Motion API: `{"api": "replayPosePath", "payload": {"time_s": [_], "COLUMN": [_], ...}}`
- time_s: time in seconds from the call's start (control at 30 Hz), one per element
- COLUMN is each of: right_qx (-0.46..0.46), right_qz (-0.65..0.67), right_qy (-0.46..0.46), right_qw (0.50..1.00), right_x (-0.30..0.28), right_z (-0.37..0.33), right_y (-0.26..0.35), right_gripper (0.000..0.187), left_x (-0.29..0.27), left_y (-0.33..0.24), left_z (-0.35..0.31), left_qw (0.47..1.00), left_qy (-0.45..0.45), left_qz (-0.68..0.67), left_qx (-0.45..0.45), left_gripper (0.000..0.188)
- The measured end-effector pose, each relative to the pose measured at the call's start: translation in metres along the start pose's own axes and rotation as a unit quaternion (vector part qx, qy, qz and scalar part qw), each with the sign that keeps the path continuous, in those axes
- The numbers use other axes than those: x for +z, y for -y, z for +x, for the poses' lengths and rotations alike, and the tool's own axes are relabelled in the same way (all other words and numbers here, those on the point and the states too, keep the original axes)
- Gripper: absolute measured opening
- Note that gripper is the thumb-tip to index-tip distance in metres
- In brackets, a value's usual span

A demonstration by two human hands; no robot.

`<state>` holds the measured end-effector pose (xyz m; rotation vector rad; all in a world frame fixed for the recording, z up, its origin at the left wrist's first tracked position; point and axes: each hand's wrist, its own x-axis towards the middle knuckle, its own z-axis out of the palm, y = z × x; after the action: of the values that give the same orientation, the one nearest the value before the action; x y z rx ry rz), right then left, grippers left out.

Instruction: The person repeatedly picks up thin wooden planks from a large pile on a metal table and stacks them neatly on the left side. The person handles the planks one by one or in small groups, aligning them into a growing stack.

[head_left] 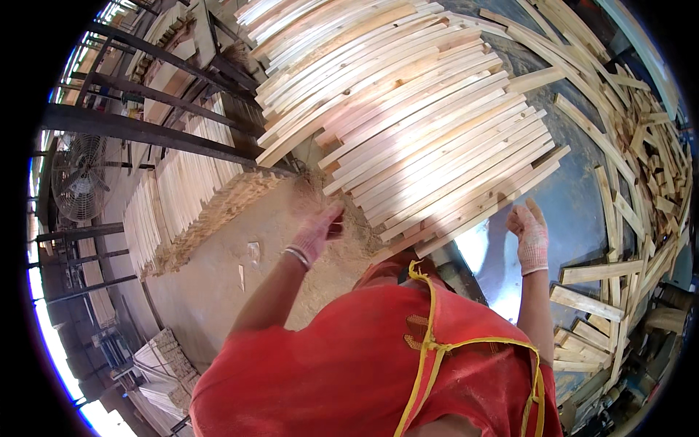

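Both hands wear pale knitted work gloves. My left hand (318, 231) is off the near left end of a row of wooden strips (444, 153), apart from them. Its fingers look partly curled and are smeared by motion, so its grip cannot be told. My right hand (530, 237) is just beyond the right end of the nearest strips, above a shiny metal table (575, 218). Its fingers are bent in and no object shows in them. The strips lie side by side with uneven ends, the nearest one close to my red top.
Stacked strips (182, 197) stand at left beside dark metal bars (145, 133). A caged fan (80, 178) stands farther left. Sawdust (357, 233) covers the floor below my left hand. Loose offcuts (662, 160) are heaped at right, with longer boards (604, 273) along the table.
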<state>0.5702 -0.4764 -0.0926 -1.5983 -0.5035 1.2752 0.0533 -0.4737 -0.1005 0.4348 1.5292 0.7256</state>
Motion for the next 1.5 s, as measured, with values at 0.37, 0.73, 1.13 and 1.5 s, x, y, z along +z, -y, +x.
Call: {"api": "replayPosePath", "payload": {"time_s": [0.37,0.73,1.13,1.5], "right_qx": [-0.043,0.074,-0.052,-0.164], "right_qz": [-0.023,0.056,-0.236,-0.719], "right_qy": [0.065,0.082,0.184,-0.233], "right_qw": [0.997,0.992,0.953,0.634], "right_x": [0.061,0.115,0.088,-0.272], "right_z": [-0.001,0.02,0.052,0.053], "right_y": [0.007,0.026,0.002,0.087], "right_gripper": [0.081,0.035,0.075,0.069], "left_x": [0.029,0.215,0.081,0.21], "left_y": [-0.081,-0.217,-0.231,-0.078], "left_z": [-0.042,0.021,0.067,0.0], "left_qw": [0.956,0.679,0.526,0.488], "left_qy": [0.199,0.248,-0.037,0.05], "left_qz": [-0.152,0.637,0.671,0.595], "left_qx": [0.153,0.266,0.521,0.637], "left_gripper": [0.071,0.084,0.061,0.079]}}
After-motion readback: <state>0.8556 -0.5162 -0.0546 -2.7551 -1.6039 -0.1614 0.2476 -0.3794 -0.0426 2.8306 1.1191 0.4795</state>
